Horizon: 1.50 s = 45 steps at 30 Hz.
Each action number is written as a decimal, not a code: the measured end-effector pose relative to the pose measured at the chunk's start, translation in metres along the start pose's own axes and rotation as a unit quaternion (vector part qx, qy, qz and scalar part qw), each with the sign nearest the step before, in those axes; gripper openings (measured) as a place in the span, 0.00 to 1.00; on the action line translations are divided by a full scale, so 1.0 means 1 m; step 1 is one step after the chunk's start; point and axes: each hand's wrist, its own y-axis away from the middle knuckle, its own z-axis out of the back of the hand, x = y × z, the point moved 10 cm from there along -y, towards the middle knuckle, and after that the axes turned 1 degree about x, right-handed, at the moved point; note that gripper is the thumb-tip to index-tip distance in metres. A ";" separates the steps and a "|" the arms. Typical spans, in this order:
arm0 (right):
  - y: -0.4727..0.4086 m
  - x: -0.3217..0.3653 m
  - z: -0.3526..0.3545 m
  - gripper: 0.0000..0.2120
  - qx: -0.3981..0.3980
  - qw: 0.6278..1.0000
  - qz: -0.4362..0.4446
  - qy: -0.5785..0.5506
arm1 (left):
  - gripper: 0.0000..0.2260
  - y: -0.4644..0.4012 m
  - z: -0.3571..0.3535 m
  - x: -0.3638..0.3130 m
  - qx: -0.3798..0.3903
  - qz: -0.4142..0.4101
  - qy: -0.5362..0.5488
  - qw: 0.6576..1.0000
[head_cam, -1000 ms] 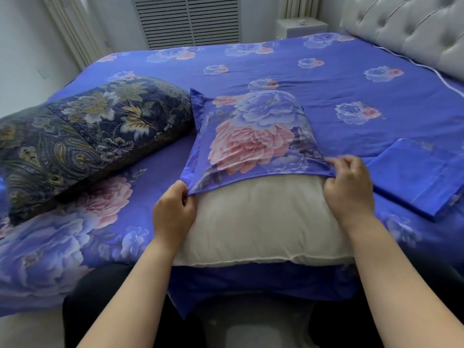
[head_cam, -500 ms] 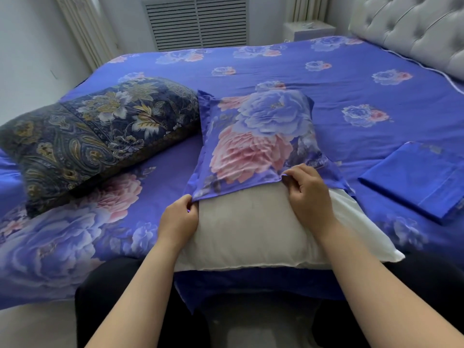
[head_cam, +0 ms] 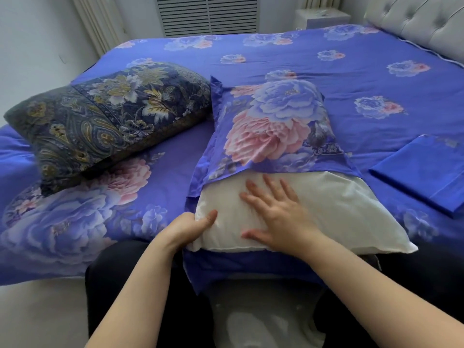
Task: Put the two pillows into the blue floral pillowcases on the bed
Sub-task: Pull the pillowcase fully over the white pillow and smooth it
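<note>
1. Where things are: white pillow (head_cam: 288,214) lies at near edge of bed (head_cam: 351,71), far half inside floral case (head_cam: 271,129), near half bare. Second pillow (head_cam: 108,119), in a dark paisley cover, lies to the left, touching the case's far corner. Second case (head_cam: 424,172) lies folded flat to the right, apart from the first.
2. Hands: left hand (head_cam: 190,228) grips pillow's near-left corner, thumb on top, other fingers curled under & hidden. Right hand (head_cam: 276,217) lies flat on bare pillow, fingers spread & straight, holding nothing.
3. Step, as I judge it: shove pillow deeper into case. Roughly half of the first pillow is done; the second isn't started.
4. To do it well: press w/ right palm to flatten the filling, so case mouth has slack.
5. Feed left corner in first, then right; both together likely bunches fabric.
6. Case mouth sits skewed: left edge lower than right. Even it up or the seam may twist.
7. Then pinch case hem both sides & pull toward self while pillow slides away.
8. Risk: near edge overhangs bed slightly; a hard pull could drag the lot off.
9. Can't tell if far corners are seated; feel through cloth.
</note>
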 end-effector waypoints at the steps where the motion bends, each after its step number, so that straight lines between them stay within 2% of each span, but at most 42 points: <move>1: 0.006 0.008 -0.008 0.45 0.016 1.000 0.002 0.018 | 0.22 0.001 0.000 -0.003 -0.001 -0.018 0.058 0.998; 4: 0.021 0.018 -0.031 0.63 0.063 0.995 -0.039 0.060 | 0.11 0.011 0.010 -0.029 0.004 -0.077 0.272 0.959; 6: 0.023 0.015 -0.033 0.65 0.054 0.994 -0.081 0.054 | 0.09 0.022 0.013 -0.054 0.023 -0.106 0.359 0.927; 7: 0.020 0.011 -0.031 0.62 0.037 0.994 -0.090 0.054 | 0.09 0.028 0.011 -0.066 0.027 -0.118 0.372 0.920; 9: 0.012 0.001 -0.020 0.44 -0.028 0.995 -0.077 0.062 | 0.09 0.033 0.010 -0.086 0.013 -0.151 0.375 0.914; 10: 0.007 -0.007 -0.012 0.34 -0.063 0.994 -0.067 0.060 | 0.09 0.036 0.016 -0.094 -0.024 -0.181 0.364 0.913; 11: 0.001 -0.015 -0.002 0.23 -0.094 0.992 -0.060 0.054 | 0.10 0.040 0.028 -0.098 -0.099 -0.222 0.332 0.911; 12: -0.006 -0.023 0.008 0.14 -0.114 0.991 -0.054 0.046 | 0.11 0.049 0.044 -0.100 -0.209 -0.271 0.264 0.902; 13: -0.014 -0.029 0.013 0.09 -0.114 0.992 -0.044 0.041 | 0.11 0.065 0.058 -0.101 -0.333 -0.319 0.173 0.870; 14: -0.022 -0.035 0.016 0.10 -0.101 0.993 -0.035 0.040 | 0.11 0.081 0.059 -0.101 -0.422 -0.360 0.087 0.828; 15: -0.031 -0.039 0.015 0.14 -0.078 0.996 -0.023 0.036 | 0.11 0.088 0.050 -0.100 -0.459 -0.397 0.023 0.795; 16: -0.040 -0.041 0.015 0.17 -0.051 0.998 -0.009 0.025 | 0.10 0.087 0.035 -0.096 -0.462 -0.422 -0.018 0.780; 18: -0.055 -0.048 0.011 0.21 0.015 1.000 -0.004 -0.021 | 0.07 0.078 0.018 -0.082 -0.448 -0.434 -0.029 0.781; 20: -0.066 -0.063 0.012 0.19 0.072 0.990 -0.046 -0.110 | 0.04 0.075 0.015 -0.071 -0.459 -0.428 -0.020 0.778; 22: -0.077 -0.085 0.010 0.14 0.103 0.964 -0.116 -0.217 | 0.04 0.073 0.006 -0.075 -0.472 -0.430 -0.093 0.764; 23: -0.083 -0.095 0.004 0.14 0.120 0.950 -0.138 -0.255 | 0.04 0.067 -0.004 -0.082 -0.450 -0.437 -0.146 0.765; 26: -0.100 -0.115 -0.011 0.14 0.161 0.914 -0.181 -0.325 | 0.15 0.026 -0.040 -0.099 -0.313 -0.412 -0.270 0.812; 28: -0.106 -0.129 -0.020 0.13 0.169 0.896 -0.210 -0.353 | 0.27 -0.004 -0.055 -0.100 -0.213 -0.352 -0.316 0.855; 30: -0.115 -0.147 -0.025 0.14 0.165 0.879 -0.235 -0.381 | 0.31 -0.036 -0.059 -0.091 -0.136 -0.262 -0.329 0.897; 32: -0.119 -0.159 -0.028 0.12 0.156 0.871 -0.246 -0.396 | 0.31 -0.046 -0.057 -0.088 -0.136 -0.217 -0.359 0.897; 36: -0.126 -0.172 -0.035 0.09 0.162 0.860 -0.260 -0.408 | 0.27 -0.059 -0.045 -0.105 -0.179 -0.199 -0.408 0.873; 38: -0.130 -0.175 -0.038 0.09 0.162 0.854 -0.266 -0.417 | 0.24 -0.071 -0.039 -0.107 -0.177 -0.179 -0.437 0.864; 43: -0.134 -0.181 -0.044 0.08 0.155 0.845 -0.267 -0.437 | 0.25 -0.100 -0.036 -0.103 -0.104 -0.128 -0.430 0.887; 45: -0.134 -0.184 -0.044 0.09 0.151 0.840 -0.272 -0.444 | 0.23 -0.101 -0.036 -0.107 -0.107 -0.138 -0.431 0.885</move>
